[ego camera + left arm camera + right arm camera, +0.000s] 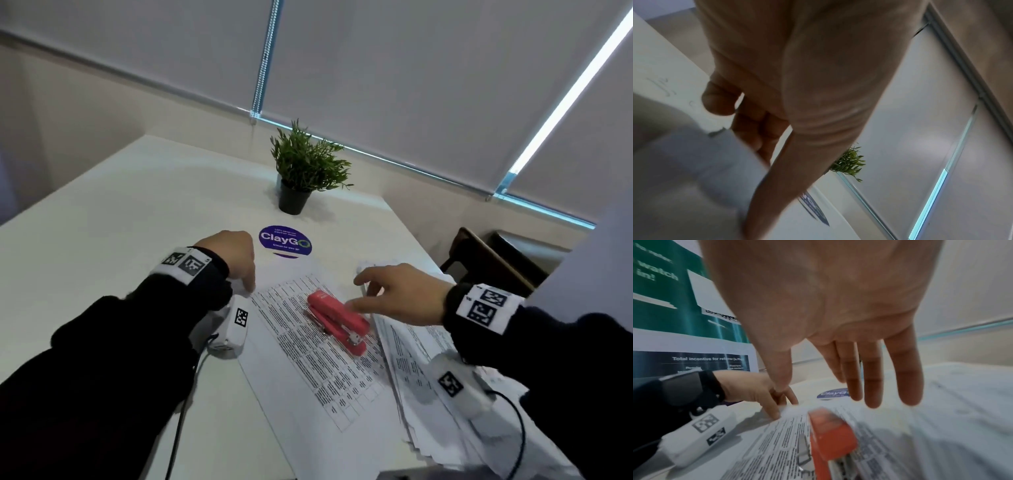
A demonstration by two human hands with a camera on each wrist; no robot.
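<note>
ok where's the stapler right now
In the head view the red stapler lies on the printed sheet mid-table, below the purple sticker, with the open right hand just over it.

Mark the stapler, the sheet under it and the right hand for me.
stapler [337,314], head view, middle of its red top.
sheet [308,373], head view, printed area beside the stapler.
right hand [402,294], head view, back of the hand.

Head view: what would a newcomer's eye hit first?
The red stapler lying on the printed sheet, with the right hand reaching over it, fingers straight. Next, the left hand pinching that sheet's far corner, and the potted plant at the far edge of the table.
</note>
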